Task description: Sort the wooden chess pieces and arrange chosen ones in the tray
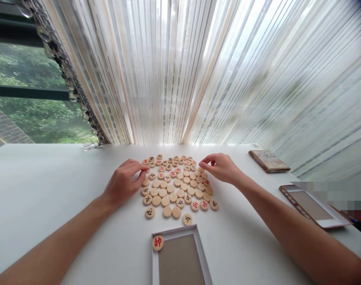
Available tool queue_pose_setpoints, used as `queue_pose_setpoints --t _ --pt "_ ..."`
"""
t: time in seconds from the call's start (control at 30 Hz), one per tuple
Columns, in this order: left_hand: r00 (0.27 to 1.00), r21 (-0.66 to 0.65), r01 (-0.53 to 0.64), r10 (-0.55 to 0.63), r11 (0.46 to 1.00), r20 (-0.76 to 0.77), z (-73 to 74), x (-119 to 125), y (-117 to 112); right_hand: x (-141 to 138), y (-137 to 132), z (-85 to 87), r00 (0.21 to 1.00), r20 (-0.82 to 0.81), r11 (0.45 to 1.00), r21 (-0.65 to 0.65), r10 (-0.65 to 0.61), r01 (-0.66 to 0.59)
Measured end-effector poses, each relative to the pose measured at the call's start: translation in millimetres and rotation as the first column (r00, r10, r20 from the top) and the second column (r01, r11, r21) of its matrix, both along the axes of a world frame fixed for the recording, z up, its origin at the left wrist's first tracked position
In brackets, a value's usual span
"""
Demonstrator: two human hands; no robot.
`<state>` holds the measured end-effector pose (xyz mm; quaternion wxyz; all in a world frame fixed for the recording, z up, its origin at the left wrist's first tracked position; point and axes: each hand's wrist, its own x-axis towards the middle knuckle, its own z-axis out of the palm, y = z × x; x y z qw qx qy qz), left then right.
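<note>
Several round wooden Chinese chess pieces lie in a loose cluster on the white table, some showing red or black characters, some blank side up. My left hand rests at the cluster's left edge, fingers curled and pinching a piece there. My right hand hovers at the upper right edge, thumb and forefinger pinched over a piece. An open shallow box with a brown bottom sits near me; one piece with a red character lies in its top left corner.
A box lid lies open at the right, and a flat printed box or folded board lies at the far right. Striped sheer curtains hang behind the table, with a window and trees at the left.
</note>
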<state>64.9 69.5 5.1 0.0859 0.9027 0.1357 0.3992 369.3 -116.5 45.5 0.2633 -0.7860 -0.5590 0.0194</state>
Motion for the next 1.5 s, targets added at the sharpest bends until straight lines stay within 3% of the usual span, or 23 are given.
queue_pose_setpoints --t 0.13,0.43,0.67,0.77,0.9,1.03,1.27,1.5 --pt "1.000 0.020 -0.002 0.002 1.000 -0.012 0.3 -1 0 3 2 -17.8 0.999 -0.012 0.999 -0.025 -0.036 0.036" --pt "0.999 0.031 -0.027 0.028 0.999 -0.036 -1.7 -2 1 23 4 -29.1 0.988 -0.144 0.994 -0.086 0.059 -0.072" --pt "0.998 0.045 -0.034 0.036 0.998 -0.044 0.7 -1 0 25 6 -40.2 0.976 -0.208 0.996 0.079 0.057 -0.041" --pt "0.998 0.050 -0.034 0.037 0.998 -0.049 1.8 -1 -1 23 5 -41.6 0.985 -0.159 0.982 0.188 0.062 -0.032" --pt "0.998 0.052 -0.037 0.040 0.998 -0.055 1.3 -2 -2 18 4 -41.2 0.987 -0.066 0.957 0.265 0.144 -0.122" --pt "0.998 0.052 -0.040 0.043 0.998 -0.054 0.4 -1 0 13 2 -39.7 0.976 -0.008 0.940 0.269 0.218 -0.208" --pt "0.997 0.050 -0.045 0.048 0.998 -0.059 0.5 -2 -1 12 0 -38.1 0.968 0.002 0.938 0.243 0.253 -0.245" --pt "0.997 0.041 -0.048 0.050 0.998 -0.059 -0.1 -1 0 16 1 -37.0 0.985 -0.064 0.964 0.222 0.162 -0.144"
